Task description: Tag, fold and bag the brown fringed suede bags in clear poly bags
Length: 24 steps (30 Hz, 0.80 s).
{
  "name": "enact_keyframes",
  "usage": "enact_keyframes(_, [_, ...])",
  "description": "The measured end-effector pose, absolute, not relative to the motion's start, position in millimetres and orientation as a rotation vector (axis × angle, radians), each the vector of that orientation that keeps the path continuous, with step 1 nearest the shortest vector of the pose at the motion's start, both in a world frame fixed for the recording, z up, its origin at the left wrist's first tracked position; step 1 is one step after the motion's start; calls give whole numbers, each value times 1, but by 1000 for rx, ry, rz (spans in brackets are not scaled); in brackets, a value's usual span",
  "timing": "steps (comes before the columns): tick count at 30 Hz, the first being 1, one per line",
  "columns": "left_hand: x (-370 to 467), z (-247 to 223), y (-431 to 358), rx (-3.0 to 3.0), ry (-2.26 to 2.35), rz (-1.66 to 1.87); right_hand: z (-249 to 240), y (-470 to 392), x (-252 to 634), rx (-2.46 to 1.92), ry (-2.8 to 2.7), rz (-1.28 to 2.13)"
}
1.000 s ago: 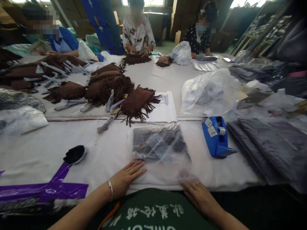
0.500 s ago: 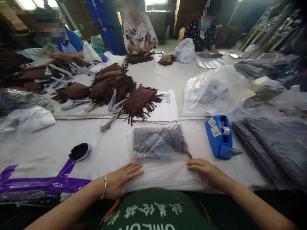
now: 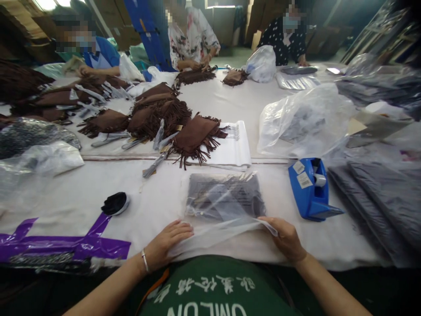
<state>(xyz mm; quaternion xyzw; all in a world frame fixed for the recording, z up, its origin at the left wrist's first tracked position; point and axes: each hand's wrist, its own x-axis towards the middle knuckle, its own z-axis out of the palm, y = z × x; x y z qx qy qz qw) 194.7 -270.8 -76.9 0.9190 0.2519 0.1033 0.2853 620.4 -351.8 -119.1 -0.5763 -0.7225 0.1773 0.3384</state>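
A clear plastic bag [image 3: 226, 199] with a folded dark grey item inside lies flat on the white table in front of me. My right hand [image 3: 284, 237] grips the near right edge of the bag's loose flap, which is lifted and folding over. At the flap's left side rests my left hand [image 3: 171, 241], palm down with fingers stretched out on the plastic. Right of the bag stands a blue tape dispenser [image 3: 307, 188]. Beyond the bag, a brown fringed bag [image 3: 195, 136] lies on a stack of white plastic bags [image 3: 238, 147].
More brown fringed pieces [image 3: 158, 109] are heaped at the back left. Packed dark bags [image 3: 378, 202] are stacked at the right. A small dish with black stuff [image 3: 115, 204] and purple tape [image 3: 72, 245] are at the left. Several people work across the table.
My right hand has taken hold of the flap's right edge and raised it off the table. My left hand stays on the plastic. The whole view has shifted slightly.
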Motion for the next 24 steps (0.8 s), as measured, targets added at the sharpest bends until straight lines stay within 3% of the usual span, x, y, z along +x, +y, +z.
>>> enact_keyframes(4, [201,-96,-278,2139,1387,674,-115,-353,602,-1669,-1823,423])
enact_keyframes(8, [204,-96,-268,2052,1806,467,-107,-354,577,-1938,-1668,516])
enact_keyframes(11, [210,-75,-252,2305,1784,366,-100,-353,567,-2049,-1582,590])
enact_keyframes(16, [270,-38,-242,2572,1289,643,-92,-350,566,-2044,-1538,634])
enact_keyframes(19, [313,-48,-242,2510,1060,583,-92,-348,567,-2021,-1489,712])
enact_keyframes(24, [334,-82,-240,2404,1105,603,-94,-346,577,-1917,-1088,889])
